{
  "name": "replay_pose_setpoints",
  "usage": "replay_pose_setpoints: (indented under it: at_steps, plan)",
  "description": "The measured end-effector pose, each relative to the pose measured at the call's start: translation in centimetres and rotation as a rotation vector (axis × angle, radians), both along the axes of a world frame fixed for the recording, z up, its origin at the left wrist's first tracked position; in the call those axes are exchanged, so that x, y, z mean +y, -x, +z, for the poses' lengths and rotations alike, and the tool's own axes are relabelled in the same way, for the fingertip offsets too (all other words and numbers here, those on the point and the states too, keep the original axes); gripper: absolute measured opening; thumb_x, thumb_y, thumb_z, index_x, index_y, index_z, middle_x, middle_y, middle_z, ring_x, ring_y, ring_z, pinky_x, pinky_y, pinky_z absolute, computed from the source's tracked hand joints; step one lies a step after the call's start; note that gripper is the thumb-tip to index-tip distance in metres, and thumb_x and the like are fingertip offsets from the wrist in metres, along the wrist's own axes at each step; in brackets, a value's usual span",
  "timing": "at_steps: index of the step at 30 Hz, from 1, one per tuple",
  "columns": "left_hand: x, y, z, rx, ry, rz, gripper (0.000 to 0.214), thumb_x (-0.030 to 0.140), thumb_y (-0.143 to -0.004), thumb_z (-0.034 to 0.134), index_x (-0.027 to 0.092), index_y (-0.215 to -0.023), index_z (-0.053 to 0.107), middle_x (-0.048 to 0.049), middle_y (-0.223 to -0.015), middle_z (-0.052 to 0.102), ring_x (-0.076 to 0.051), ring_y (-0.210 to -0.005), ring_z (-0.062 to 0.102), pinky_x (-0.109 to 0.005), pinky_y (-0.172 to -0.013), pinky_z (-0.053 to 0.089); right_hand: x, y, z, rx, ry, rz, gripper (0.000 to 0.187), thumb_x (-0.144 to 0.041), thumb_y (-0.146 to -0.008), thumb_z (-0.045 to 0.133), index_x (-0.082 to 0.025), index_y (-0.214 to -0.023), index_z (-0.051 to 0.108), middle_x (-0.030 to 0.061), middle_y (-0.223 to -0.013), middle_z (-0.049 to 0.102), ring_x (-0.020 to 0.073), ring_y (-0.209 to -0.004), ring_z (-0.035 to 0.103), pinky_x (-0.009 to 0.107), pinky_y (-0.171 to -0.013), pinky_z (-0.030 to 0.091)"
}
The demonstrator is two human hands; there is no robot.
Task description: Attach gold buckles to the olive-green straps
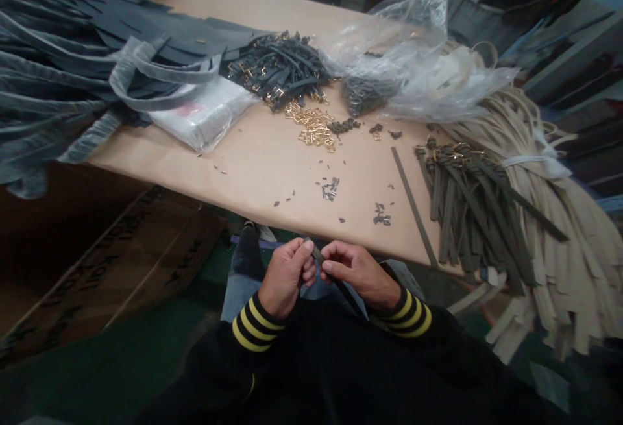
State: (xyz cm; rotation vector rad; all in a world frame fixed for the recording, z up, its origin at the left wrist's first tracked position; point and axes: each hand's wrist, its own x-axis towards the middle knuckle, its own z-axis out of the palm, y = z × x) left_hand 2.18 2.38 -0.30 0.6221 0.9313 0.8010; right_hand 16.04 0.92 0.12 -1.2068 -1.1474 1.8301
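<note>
Well, from the head view alone: a narrow dark strap (pixel 317 254) held low over the lap, just off the near edge of the counter (pixel 253 172), its upper end pinched in the left hand (pixel 287 279), with thumb and curled fingers closed on it. Its length runs on past the right hand (pixel 357 276), bent fingers and thumb drawn in close, nothing spread; how firmly that hand bears on the strap, impossible to tell, the contact being partly hidden. Step in hand, by the look of it: close finger work on this one strap, no buckle visible on it. Next move seemingly calling for a steady pinch and careful fingertip control. Cuffs of a black sleeve (pixel 256 324) with yellow stripes just below the hands. On the counter, near its far side, a tangle of buckled dark straps (pixel 277 68), with loose gold buckles (pixel 311 126) just in front and a clear plastic bag (pixel 409 55) beside them. Toward the counter's right end, a stack of olive straps (pixel 472 211) over bundled beige strips (pixel 549 217); toward its left end, long dark grey strips (pixel 97 42). Small dark metal bits (pixel 331 188) scattered near the counter's near edge.
</note>
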Motion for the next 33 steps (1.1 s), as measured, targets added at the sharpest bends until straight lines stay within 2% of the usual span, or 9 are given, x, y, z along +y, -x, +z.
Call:
replay_pose_setpoints:
  at_steps: [5, 10, 16, 18, 20, 23, 26, 29, 33]
  plan:
    - [-0.4, -0.3, 0.2, -0.140, 0.131, 0.036, 0.034, 0.036, -0.067, 0.059, 0.017, -0.056, 0.034, 0.0115, -0.042, 0.028, -0.001, -0.034, 0.028, -0.014, -0.036, 0.025, -0.6, 0.6, -0.2, 0.011, -0.112, -0.066, 0.029, -0.042, -0.068, 0.060, -0.016, -0.071, 0.048, -0.0020, -0.060, 0.053, 0.0092, -0.055, 0.051, 0.025, -0.056, 0.043]
    - [0.1, -0.1, -0.3, -0.179, 0.167, 0.064, 0.033, 0.032, -0.065, 0.061, 0.016, -0.055, 0.033, 0.0113, -0.041, 0.028, -0.001, -0.035, 0.027, -0.014, -0.036, 0.025, -0.8, 0.3, -0.3, 0.036, -0.082, -0.012, 0.029, -0.040, -0.069, 0.060, -0.015, -0.075, 0.047, -0.0030, -0.059, 0.054, 0.0076, -0.051, 0.052, 0.023, -0.054, 0.044]
    - [2.4, 3.8, -2.3, -0.060, 0.130, 0.380, 0.031, 0.023, -0.062, 0.062, 0.017, -0.056, 0.032, 0.0113, -0.041, 0.032, -0.002, -0.036, 0.034, -0.014, -0.038, 0.030, -1.1, -1.5, 0.9, 0.174, 0.032, -0.025, 0.030, -0.037, -0.073, 0.058, -0.016, -0.089, 0.044, 0.0012, -0.067, 0.061, 0.0072, -0.044, 0.054, 0.018, -0.040, 0.041]
    - [2.4, 4.7, -3.2, -0.009, 0.135, 0.389, 0.030, 0.024, -0.062, 0.062, 0.017, -0.057, 0.033, 0.0112, -0.043, 0.033, -0.002, -0.037, 0.035, -0.014, -0.039, 0.031, -1.2, -2.1, 1.2, 0.228, 0.080, -0.004, 0.030, -0.039, -0.072, 0.058, -0.017, -0.088, 0.045, 0.0030, -0.071, 0.062, 0.0094, -0.049, 0.057, 0.019, -0.041, 0.042]
    - [1.9, 4.7, -4.0, 0.058, 0.134, 0.325, 0.029, 0.028, -0.063, 0.060, 0.017, -0.057, 0.034, 0.0110, -0.044, 0.034, -0.002, -0.038, 0.036, -0.014, -0.040, 0.033, -1.3, -2.6, 1.5, 0.258, 0.099, 0.017, 0.030, -0.044, -0.071, 0.057, -0.017, -0.083, 0.048, 0.0043, -0.073, 0.061, 0.0117, -0.056, 0.058, 0.020, -0.044, 0.043]
    - [0.9, 3.9, -5.1, 0.149, 0.140, 0.190, 0.026, 0.031, -0.063, 0.060, 0.015, -0.060, 0.040, 0.0085, -0.047, 0.040, -0.004, -0.040, 0.040, -0.016, -0.039, 0.037, -0.9, -3.4, 2.2, 0.128, -0.075, -0.073, 0.031, -0.045, -0.070, 0.058, -0.018, -0.082, 0.051, 0.0009, -0.065, 0.056, 0.0113, -0.055, 0.054, 0.022, -0.047, 0.041]
    - [0.6, 3.1, -4.9, 0.234, 0.088, 0.177, 0.028, 0.028, -0.058, 0.065, 0.013, -0.078, 0.051, 0.0036, -0.061, 0.051, -0.007, -0.049, 0.048, -0.017, -0.040, 0.041, -0.3, -4.3, 4.0, -0.241, -0.328, -0.167, 0.024, -0.040, -0.073, 0.055, -0.017, -0.074, 0.052, -0.0033, -0.056, 0.045, 0.0083, -0.048, 0.042, 0.022, -0.046, 0.035]
    - [0.5, 2.6, -2.7, 0.345, -0.132, 0.136, 0.037, 0.032, -0.061, 0.064, 0.014, -0.092, 0.054, 0.0027, -0.067, 0.052, -0.007, -0.054, 0.048, -0.016, -0.042, 0.041, 0.1, -4.7, 5.5, -0.548, -0.348, 0.067, 0.024, -0.034, -0.078, 0.049, -0.015, -0.063, 0.050, -0.0047, -0.052, 0.037, 0.0073, -0.048, 0.034, 0.021, -0.045, 0.028]
    - [-0.1, 1.9, 0.9, 0.203, -0.201, -0.017, 0.037, 0.044, -0.069, 0.053, 0.012, -0.088, 0.057, 0.0026, -0.060, 0.051, -0.004, -0.040, 0.042, -0.017, -0.035, 0.036, 0.1, -3.6, 4.7, -0.586, -0.226, 0.455, 0.026, -0.030, -0.078, 0.046, -0.014, -0.057, 0.045, -0.0061, -0.050, 0.032, 0.0058, -0.046, 0.030, 0.019, -0.043, 0.024]
